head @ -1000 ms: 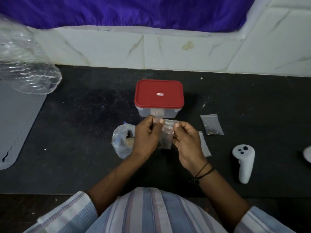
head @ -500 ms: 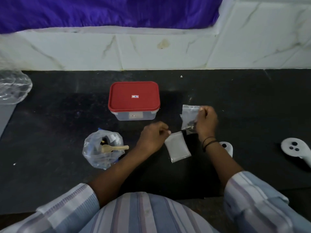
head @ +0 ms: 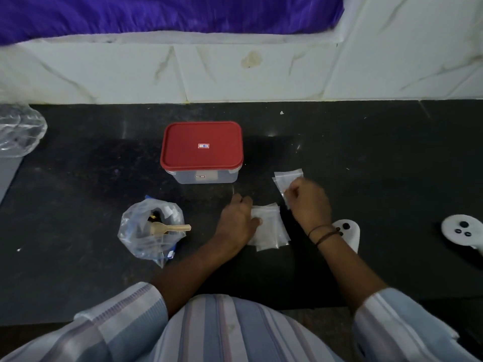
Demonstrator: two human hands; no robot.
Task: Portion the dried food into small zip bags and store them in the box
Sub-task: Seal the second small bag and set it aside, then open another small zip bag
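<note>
A stack of small empty zip bags (head: pixel 271 228) lies flat on the dark surface (head: pixel 78 184), in front of the person and just right of centre. The left hand (head: pixel 239 220) rests on the stack's left edge, fingers curled onto the top bag, apparently pinching or pressing it; a firm grasp cannot be confirmed. The right hand (head: pixel 308 202) lies over a separate zip bag (head: pixel 287 178) just beyond the stack, fingers bent on its plastic; whether it grips or only presses cannot be told, and any contents are hidden. The dried food sits in an open clear plastic bag (head: pixel 151 231) to the left, a wooden spoon (head: pixel 170 228) resting in it, handle pointing right. The storage box (head: pixel 201 152) stands behind, its red lid (head: pixel 201 145) closed; nothing is visible through its translucent wall. Two white handheld controllers (head: pixel 347 233) lie at right, and crumpled clear plastic (head: pixel 21 131) at far left. Judged progress: early, with at most a bag or so handled, most bags unfilled, and the box unopened.
</note>
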